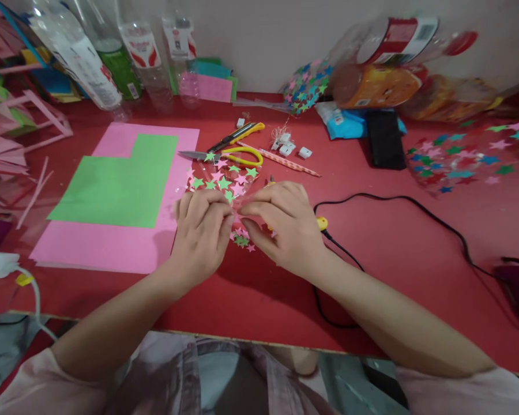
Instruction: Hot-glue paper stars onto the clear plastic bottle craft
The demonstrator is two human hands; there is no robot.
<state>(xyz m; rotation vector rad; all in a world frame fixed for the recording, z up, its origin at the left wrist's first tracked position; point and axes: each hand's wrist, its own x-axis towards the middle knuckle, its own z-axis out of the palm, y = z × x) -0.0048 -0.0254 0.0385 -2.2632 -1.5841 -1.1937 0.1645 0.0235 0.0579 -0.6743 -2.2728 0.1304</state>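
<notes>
The left hand [201, 227] and right hand [285, 225] are curling their fingers close together over the table [259, 302]; whether either is gripping anything, I cannot tell. Pink and green stars [224, 183] are lying between them and on their far side, near yellow-handled scissors [220, 156].

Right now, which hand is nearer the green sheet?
Left. The left hand is just right of the green sheet; the right hand is farther right, beyond the left.
</notes>
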